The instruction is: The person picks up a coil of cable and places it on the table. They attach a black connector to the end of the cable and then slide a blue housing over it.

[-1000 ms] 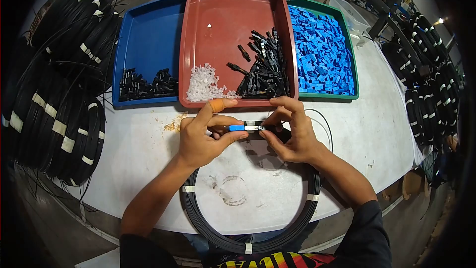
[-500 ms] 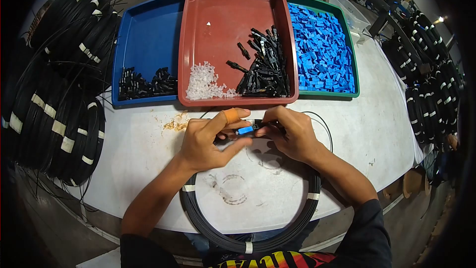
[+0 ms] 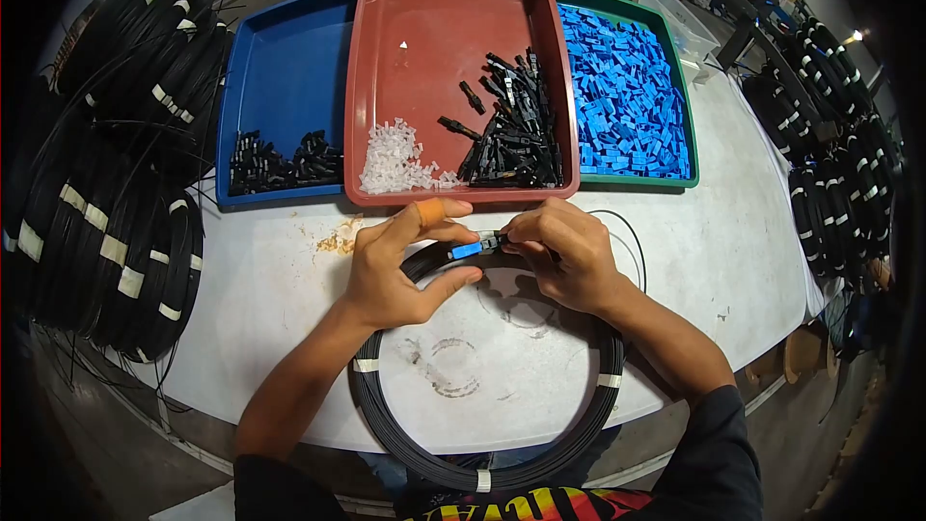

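A small cable connector point(image 3: 467, 251) with a blue end and a dark body points left between my two hands. My right hand point(image 3: 564, 249) pinches its dark rear end between thumb and fingers. My left hand point(image 3: 397, 265), with an orange wrap on one finger, is open around the blue end, thumb below and fingers above. Under both hands lies a coil of black cable point(image 3: 374, 400), bound with white tape and reaching over the table's front edge. A loose loop of the cable point(image 3: 639, 243) curves out beside my right hand.
Behind my hands, a red tray point(image 3: 434, 29) holds clear pieces point(image 3: 394, 159) and black connector bodies point(image 3: 516, 130). It overlaps a blue tray point(image 3: 289, 58) with black parts and a green tray point(image 3: 691, 150) of blue pieces. Taped cable coils point(image 3: 106, 222) are stacked left, more point(image 3: 839, 193) right.
My left thumb and fingers have spread apart from the connector. The connector has shifted slightly left and shows more of its body, still in my right hand.
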{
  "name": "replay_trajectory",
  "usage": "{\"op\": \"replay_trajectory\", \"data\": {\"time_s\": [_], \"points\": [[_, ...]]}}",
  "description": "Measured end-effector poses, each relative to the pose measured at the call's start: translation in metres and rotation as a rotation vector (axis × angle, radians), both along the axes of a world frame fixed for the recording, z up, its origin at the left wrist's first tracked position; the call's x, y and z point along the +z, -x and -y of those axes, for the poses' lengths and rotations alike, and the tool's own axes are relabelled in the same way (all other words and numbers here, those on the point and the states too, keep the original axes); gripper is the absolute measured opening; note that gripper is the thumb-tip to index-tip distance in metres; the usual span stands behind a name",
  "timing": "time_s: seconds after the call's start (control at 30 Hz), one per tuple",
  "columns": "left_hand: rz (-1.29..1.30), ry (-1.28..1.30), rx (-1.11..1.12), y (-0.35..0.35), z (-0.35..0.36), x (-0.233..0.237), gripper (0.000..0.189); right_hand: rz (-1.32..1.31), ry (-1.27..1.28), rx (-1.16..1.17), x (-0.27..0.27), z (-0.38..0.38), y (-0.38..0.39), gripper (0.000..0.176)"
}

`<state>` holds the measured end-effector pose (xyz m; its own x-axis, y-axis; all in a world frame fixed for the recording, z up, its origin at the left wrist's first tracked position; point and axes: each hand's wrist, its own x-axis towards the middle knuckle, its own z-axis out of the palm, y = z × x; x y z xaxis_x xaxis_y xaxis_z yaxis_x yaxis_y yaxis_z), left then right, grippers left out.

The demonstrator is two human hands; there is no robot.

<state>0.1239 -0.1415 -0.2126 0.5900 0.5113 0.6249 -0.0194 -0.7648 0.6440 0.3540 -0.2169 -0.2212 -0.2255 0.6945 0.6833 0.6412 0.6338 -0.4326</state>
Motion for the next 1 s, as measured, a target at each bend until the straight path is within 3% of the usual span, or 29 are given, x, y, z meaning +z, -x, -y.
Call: {"op": "replay_trajectory", "data": {"time_s": [0.43, 0.5, 0.73, 1.0], "points": [[0.039, 0.074, -0.025, 0.003, -0.005, -0.013, 0.048, 0.029, -0.016, 0.165, 0.003, 0.002, -0.004, 0.028], [0.043, 0.188, -0.091, 0.003, -0.005, -0.013, 0.048, 0.080, 0.007, 0.189, 0.004, 0.003, -0.004, 0.026], [-0.037, 0.211, -0.146, 0.006, -0.006, -0.014, 0.054, 0.171, -0.019, 0.213, 0.002, 0.004, -0.006, 0.025], [-0.031, 0.216, -0.148, 0.003, -0.005, -0.012, 0.039, 0.153, -0.042, 0.231, 0.004, 0.005, -0.005, 0.023]]}}
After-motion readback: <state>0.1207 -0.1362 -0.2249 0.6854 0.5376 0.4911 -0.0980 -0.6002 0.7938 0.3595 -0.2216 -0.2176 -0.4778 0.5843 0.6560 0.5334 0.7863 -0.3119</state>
